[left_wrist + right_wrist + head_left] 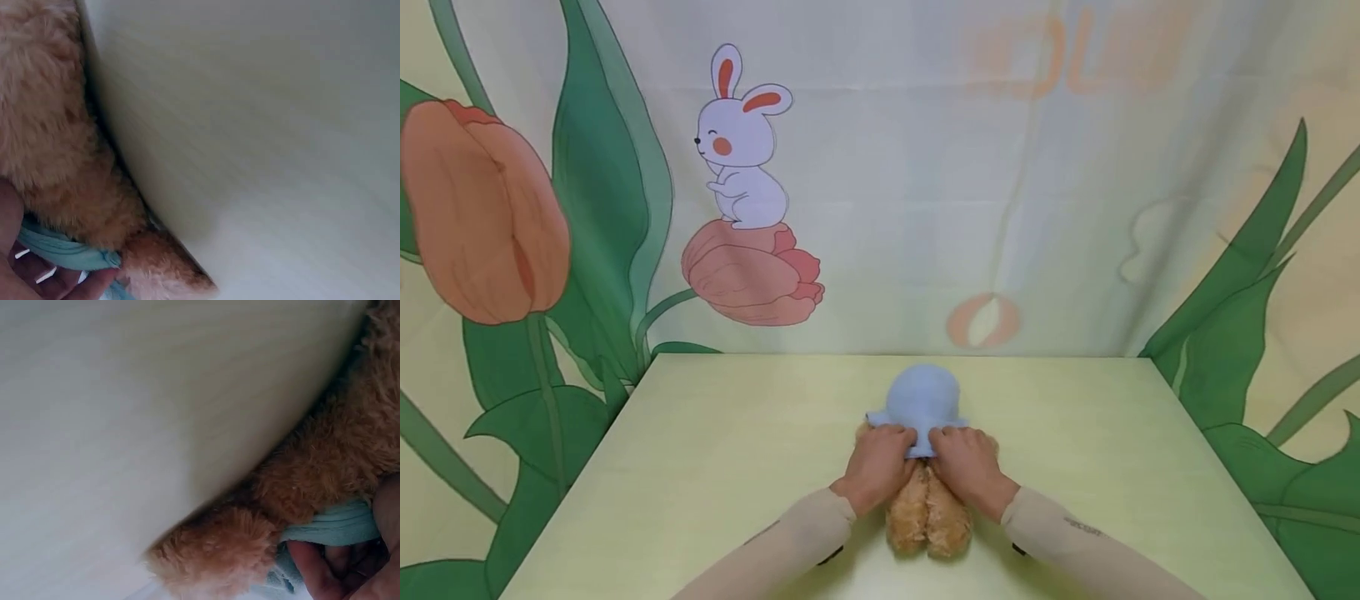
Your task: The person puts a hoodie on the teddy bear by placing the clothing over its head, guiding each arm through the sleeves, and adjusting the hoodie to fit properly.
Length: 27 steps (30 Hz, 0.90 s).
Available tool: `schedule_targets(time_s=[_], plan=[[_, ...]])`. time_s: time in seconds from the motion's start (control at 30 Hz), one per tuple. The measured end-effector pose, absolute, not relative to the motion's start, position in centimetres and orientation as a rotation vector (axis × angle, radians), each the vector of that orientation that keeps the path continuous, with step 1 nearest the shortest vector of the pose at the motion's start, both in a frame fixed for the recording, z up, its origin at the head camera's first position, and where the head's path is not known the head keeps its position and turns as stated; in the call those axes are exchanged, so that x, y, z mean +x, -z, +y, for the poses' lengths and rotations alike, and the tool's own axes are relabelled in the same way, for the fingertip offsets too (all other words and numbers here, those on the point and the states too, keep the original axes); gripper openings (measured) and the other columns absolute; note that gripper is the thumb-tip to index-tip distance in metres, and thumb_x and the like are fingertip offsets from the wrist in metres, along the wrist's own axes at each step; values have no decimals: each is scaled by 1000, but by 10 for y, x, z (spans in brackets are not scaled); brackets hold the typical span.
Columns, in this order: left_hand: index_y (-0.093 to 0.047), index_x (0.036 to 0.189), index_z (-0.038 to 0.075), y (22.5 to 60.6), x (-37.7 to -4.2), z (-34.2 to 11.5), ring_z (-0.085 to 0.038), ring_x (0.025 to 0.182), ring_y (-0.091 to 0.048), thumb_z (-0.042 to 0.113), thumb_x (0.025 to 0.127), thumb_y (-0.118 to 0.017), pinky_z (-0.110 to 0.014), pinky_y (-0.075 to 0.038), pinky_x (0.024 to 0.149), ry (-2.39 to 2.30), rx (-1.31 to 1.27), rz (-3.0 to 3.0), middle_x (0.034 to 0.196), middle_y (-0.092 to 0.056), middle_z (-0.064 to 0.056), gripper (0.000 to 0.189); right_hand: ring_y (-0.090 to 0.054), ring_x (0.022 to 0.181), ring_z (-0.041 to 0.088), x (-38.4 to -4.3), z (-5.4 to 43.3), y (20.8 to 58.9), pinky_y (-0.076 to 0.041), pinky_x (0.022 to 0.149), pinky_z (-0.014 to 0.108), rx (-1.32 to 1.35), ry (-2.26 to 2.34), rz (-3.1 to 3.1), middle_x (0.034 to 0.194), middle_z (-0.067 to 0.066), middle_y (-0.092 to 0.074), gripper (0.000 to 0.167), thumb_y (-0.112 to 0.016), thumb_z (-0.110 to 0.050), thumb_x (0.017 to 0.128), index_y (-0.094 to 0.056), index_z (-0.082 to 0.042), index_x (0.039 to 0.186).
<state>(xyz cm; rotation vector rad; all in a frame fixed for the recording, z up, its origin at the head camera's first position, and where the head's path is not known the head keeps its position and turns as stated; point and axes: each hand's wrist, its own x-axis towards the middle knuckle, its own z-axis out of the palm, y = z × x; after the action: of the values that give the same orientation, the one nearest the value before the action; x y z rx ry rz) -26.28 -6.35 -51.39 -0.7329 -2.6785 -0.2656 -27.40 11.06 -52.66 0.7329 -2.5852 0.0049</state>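
Observation:
A tan, furry plush toy point(928, 521) lies on the table, its two legs toward me. Light blue cloth, apparently a small garment point(923, 396), covers its head as a rounded dome and hides it. My left hand point(880, 462) grips the near edge of the cloth on the left side, and my right hand point(967, 467) grips it on the right, close beside. In the left wrist view, fingers curl around the gathered blue hem point(69, 253) against the fur. Much the same shows in the right wrist view, where fingers hook under the hem point(340, 525).
The pale green table point(700, 467) extends around the toy. Behind it hangs a backdrop curtain point(880, 167) printed with a rabbit, tulips and leaves, which also runs down both sides.

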Motion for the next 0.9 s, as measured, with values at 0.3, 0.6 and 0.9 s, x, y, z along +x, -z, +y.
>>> schedule_targets(time_s=[0.3, 0.6, 0.9], plan=[[-64, 82, 15, 510, -251, -77, -12, 75, -52, 28, 96, -64, -26, -44, 64, 452, -806, -2720, 82, -56, 3, 19, -45, 64, 10, -260, 133, 514, -38, 54, 25, 836, -133, -2590, 75, -4, -51, 18, -71, -31, 87, -66, -15, 80], [-71, 116, 11, 509, -229, -97, -20, 108, -64, 23, 98, -59, -35, -55, 87, 426, -922, -2673, 115, -69, -5, 25, -66, 108, 26, -239, 151, 500, -56, 85, 40, 937, -226, -2744, 116, 7, -70, 31, -60, -26, 96, -69, -8, 120], [-73, 108, 14, 495, -249, -93, -14, 102, -60, 15, 97, -58, -31, -54, 82, 677, -821, -2650, 110, -66, 1, 19, -65, 77, 11, -263, 155, 481, -53, 67, 28, 820, -517, -2646, 92, -2, -69, 10, -68, -19, 92, -75, -13, 94]])
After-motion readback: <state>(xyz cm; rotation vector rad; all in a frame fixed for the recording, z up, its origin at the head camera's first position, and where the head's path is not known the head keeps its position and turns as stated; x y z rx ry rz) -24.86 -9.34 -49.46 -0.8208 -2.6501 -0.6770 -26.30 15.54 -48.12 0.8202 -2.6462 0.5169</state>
